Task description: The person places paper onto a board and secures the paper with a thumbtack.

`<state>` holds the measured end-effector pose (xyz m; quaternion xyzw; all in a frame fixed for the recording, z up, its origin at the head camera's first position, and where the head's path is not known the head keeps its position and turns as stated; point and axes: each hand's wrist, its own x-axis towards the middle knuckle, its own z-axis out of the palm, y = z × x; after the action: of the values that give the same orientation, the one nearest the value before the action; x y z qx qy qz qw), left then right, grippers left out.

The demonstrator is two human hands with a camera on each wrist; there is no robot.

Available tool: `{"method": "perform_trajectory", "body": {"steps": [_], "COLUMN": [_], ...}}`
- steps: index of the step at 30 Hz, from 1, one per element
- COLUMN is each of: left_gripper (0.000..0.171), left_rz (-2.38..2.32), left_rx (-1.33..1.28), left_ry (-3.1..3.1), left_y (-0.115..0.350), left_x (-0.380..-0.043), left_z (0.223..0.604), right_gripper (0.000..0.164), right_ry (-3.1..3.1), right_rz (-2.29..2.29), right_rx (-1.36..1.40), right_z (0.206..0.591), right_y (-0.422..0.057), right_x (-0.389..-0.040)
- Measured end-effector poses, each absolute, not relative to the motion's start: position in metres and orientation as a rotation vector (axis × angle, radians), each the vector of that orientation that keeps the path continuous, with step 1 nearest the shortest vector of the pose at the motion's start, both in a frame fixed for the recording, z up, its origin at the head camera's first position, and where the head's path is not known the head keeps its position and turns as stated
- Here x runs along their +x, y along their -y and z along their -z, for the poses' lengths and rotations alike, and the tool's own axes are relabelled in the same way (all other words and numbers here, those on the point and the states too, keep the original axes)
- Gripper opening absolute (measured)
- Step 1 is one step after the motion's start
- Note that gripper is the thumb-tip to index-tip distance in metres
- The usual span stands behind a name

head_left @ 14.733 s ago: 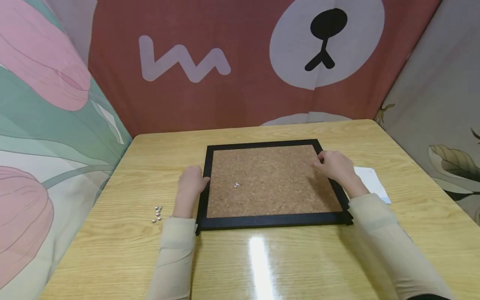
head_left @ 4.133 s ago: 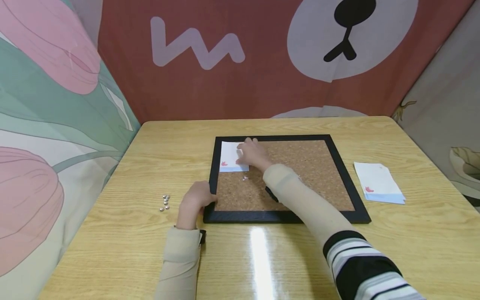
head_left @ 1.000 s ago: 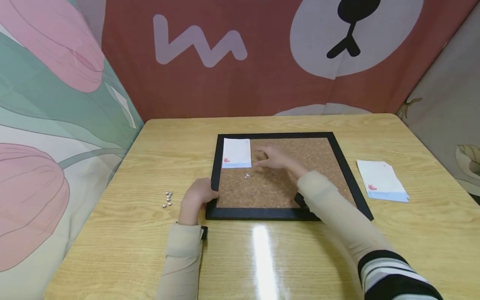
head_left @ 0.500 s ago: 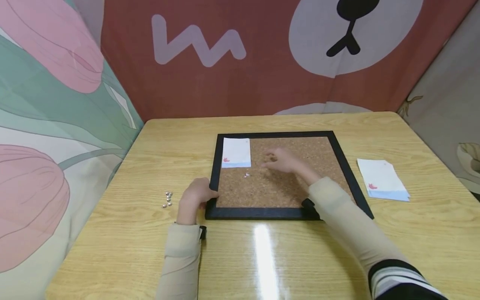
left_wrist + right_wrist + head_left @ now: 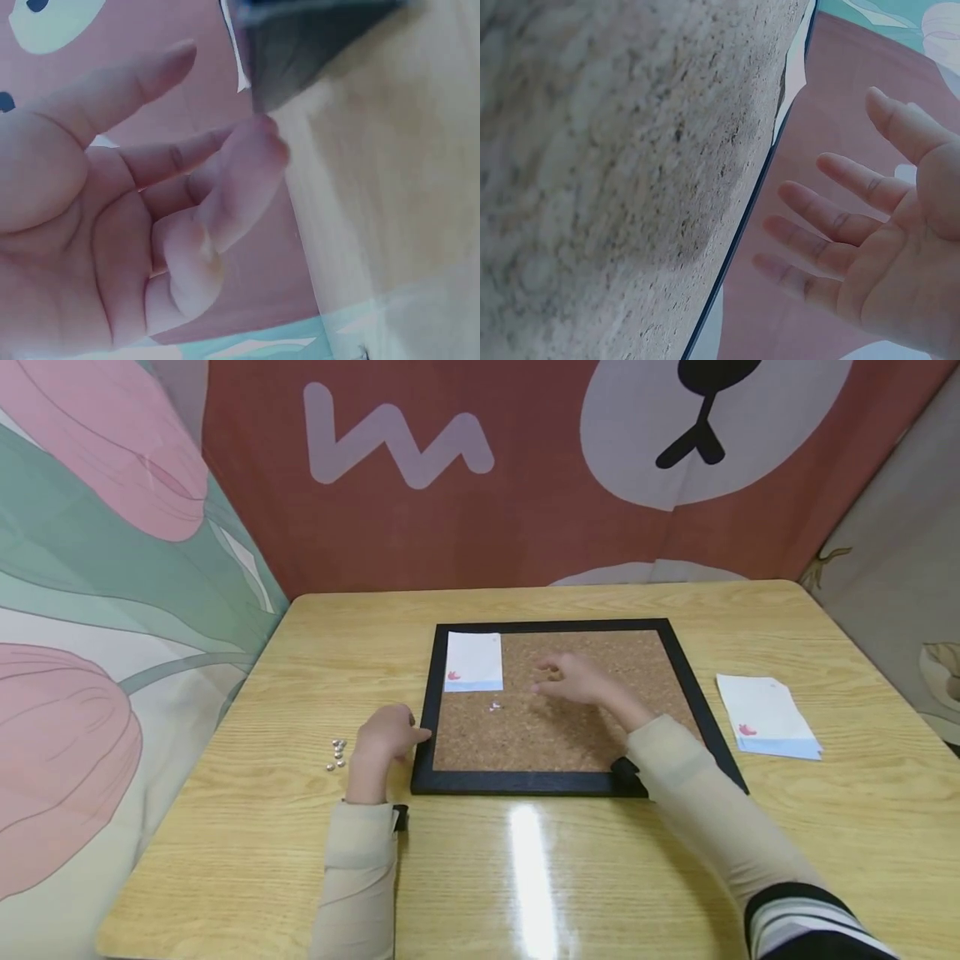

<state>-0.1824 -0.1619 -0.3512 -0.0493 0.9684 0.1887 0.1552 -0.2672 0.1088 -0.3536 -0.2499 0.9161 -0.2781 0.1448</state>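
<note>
A cork board (image 5: pixel 540 739) in a black frame lies on the table. My right hand (image 5: pixel 577 681) hovers over its middle; in the right wrist view its loosely spread fingers (image 5: pixel 832 217) hold nothing. To its left, a white sheet of paper (image 5: pixel 474 660) with a blue lower edge and a small red print lies in the board's far left corner. Small whitish pieces (image 5: pixel 496 706) rest on the cork just below the sheet. My left hand (image 5: pixel 384 735) is beside the frame's left side, fingers loosely bent and nothing in them; in the left wrist view its fingertips are close to the frame's corner (image 5: pixel 300 52).
Several small silvery pieces (image 5: pixel 339 755) sit in a cluster on the wooden table (image 5: pixel 247 827), left of my left hand. A stack of similar printed sheets (image 5: pixel 768 714) lies right of the board. Patterned cloths (image 5: pixel 450 543) hang behind and at both sides.
A sheet now lies on the board where none lay at first. My right hand has withdrawn from it to the right. Just now my left hand has let go of the frame's left side.
</note>
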Motion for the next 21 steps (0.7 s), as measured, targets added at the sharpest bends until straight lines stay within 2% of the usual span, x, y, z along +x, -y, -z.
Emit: {"method": "perform_trajectory", "body": {"steps": [8, 21], "left_gripper": [0.021, 0.019], "left_rz": [-0.633, -0.689], "left_rx": [-0.214, -0.39], "left_ry": [-2.881, -2.949], "left_y": [0.186, 0.229], "left_x": [-0.178, -0.164], "left_z": [0.341, 0.322], "right_gripper": [0.05, 0.049], "right_ry": [-2.636, -2.644], "right_rz": [0.797, 0.771], "right_rx": [-0.692, -0.713], "right_z": [0.353, 0.355], "right_y": [-0.11, -0.112], "right_x": [-0.265, -0.267]}}
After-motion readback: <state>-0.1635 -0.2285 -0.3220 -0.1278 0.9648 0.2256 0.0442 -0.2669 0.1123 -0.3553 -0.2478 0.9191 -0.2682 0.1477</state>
